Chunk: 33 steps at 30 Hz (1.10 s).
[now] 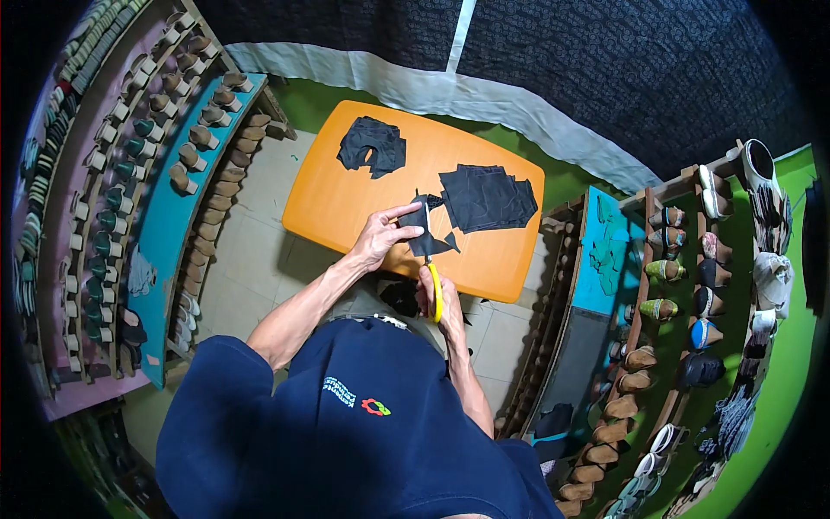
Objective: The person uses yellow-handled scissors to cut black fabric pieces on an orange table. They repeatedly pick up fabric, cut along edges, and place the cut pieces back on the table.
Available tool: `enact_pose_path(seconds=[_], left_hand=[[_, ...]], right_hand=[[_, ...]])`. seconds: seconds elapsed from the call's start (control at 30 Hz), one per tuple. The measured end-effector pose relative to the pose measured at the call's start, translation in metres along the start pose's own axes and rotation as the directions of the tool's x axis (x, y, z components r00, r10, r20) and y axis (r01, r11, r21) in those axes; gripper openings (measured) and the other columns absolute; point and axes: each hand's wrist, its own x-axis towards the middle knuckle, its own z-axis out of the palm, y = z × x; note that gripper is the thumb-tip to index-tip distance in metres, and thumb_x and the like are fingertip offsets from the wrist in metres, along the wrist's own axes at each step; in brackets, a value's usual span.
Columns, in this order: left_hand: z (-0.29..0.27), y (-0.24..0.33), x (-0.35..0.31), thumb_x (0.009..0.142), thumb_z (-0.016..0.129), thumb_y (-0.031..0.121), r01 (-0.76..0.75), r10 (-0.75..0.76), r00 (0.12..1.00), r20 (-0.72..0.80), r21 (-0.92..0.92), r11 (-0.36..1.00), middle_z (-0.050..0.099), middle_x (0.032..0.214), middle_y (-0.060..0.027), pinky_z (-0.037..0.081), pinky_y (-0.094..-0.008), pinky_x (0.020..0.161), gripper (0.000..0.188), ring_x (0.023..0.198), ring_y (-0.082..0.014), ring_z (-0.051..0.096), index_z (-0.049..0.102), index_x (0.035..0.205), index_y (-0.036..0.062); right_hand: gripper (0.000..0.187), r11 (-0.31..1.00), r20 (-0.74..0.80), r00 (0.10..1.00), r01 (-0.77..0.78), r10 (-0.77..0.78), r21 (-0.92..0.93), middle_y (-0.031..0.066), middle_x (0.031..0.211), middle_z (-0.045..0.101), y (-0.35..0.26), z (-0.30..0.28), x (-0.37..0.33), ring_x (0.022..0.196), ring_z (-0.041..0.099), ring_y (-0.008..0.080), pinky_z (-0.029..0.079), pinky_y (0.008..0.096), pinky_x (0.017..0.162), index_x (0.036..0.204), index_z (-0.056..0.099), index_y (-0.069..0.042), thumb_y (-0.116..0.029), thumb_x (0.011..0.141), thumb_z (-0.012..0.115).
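Note:
Over the near edge of an orange table (320, 199), my left hand (377, 237) pinches a small piece of black fabric (418, 243) with a pale shape lying against it. My right hand (430, 294) grips yellow-handled scissors (437, 298), whose blades point away from me and meet the fabric's near edge. How far the blades are apart is too small to tell. A stack of black fabric pieces (488, 199) lies right of my hands. Another black fabric pile (372, 147), with a gap in its middle, rests at the table's far left.
Racks of wooden shoe lasts (201, 137) stand on the left beside a teal shelf board (164, 251). On the right, shelves carry shoes (661, 309), more lasts (622, 406) and teal scraps (609, 259). A dark patterned curtain (596, 78) hangs behind the table.

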Motion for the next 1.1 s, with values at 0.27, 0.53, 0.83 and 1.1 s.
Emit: enact_pose_path(seconds=[0.27, 0.53, 0.83, 1.1], left_hand=[[0.002, 0.001, 0.0, 0.084, 0.071, -0.006, 0.004, -0.004, 1.0, 0.004, -0.01, 1.0, 0.07, 0.114, -0.0104, 0.055, -0.0255, 0.092, 0.058, 0.096, -0.0123, 0.068, 0.053, 0.139, -0.001], [0.005, 0.002, -0.004, 0.082, 0.073, -0.005, 0.027, -0.027, 0.999, 0.025, 0.01, 1.0, 0.069, 0.117, -0.0099, 0.053, -0.0254, 0.094, 0.063, 0.099, -0.0122, 0.067, 0.051, 0.141, -0.0001], [0.01, -0.001, -0.01, 0.081, 0.075, -0.005, 0.006, -0.007, 1.0, 0.026, 0.025, 1.0, 0.069, 0.116, -0.012, 0.053, -0.0251, 0.091, 0.067, 0.097, -0.0127, 0.067, 0.048, 0.143, -0.0013], [0.009, -0.002, -0.009, 0.08, 0.075, -0.006, 0.005, -0.008, 1.0, 0.024, 0.096, 0.995, 0.069, 0.115, -0.0099, 0.053, -0.024, 0.09, 0.069, 0.095, -0.0111, 0.067, 0.048, 0.143, -0.0009]], right_hand=[[0.052, 1.0, -0.041, 0.999, 0.015, -0.015, -0.017, -0.0032, 0.051, 0.045, 0.003, -0.001, -0.001, 0.04, 0.044, 0.0079, 0.039, 0.025, 0.039, 0.07, 0.054, -0.01, -0.056, 0.091, 0.065], [0.051, 1.0, -0.027, 1.0, -0.001, 0.001, 0.006, -0.0034, 0.052, 0.045, 0.0, 0.002, -0.001, 0.041, 0.045, 0.0079, 0.039, 0.0256, 0.04, 0.074, 0.056, -0.009, -0.056, 0.092, 0.065], [0.054, 0.996, -0.051, 0.999, 0.01, -0.014, -0.086, -0.0017, 0.055, 0.049, 0.006, -0.001, 0.007, 0.047, 0.047, 0.0091, 0.038, 0.0276, 0.045, 0.09, 0.065, -0.002, -0.056, 0.092, 0.065], [0.055, 0.989, -0.107, 0.994, -0.019, 0.003, -0.15, -0.0019, 0.052, 0.047, 0.011, -0.003, 0.009, 0.043, 0.046, 0.0087, 0.035, 0.026, 0.042, 0.077, 0.06, -0.005, -0.058, 0.09, 0.066]])
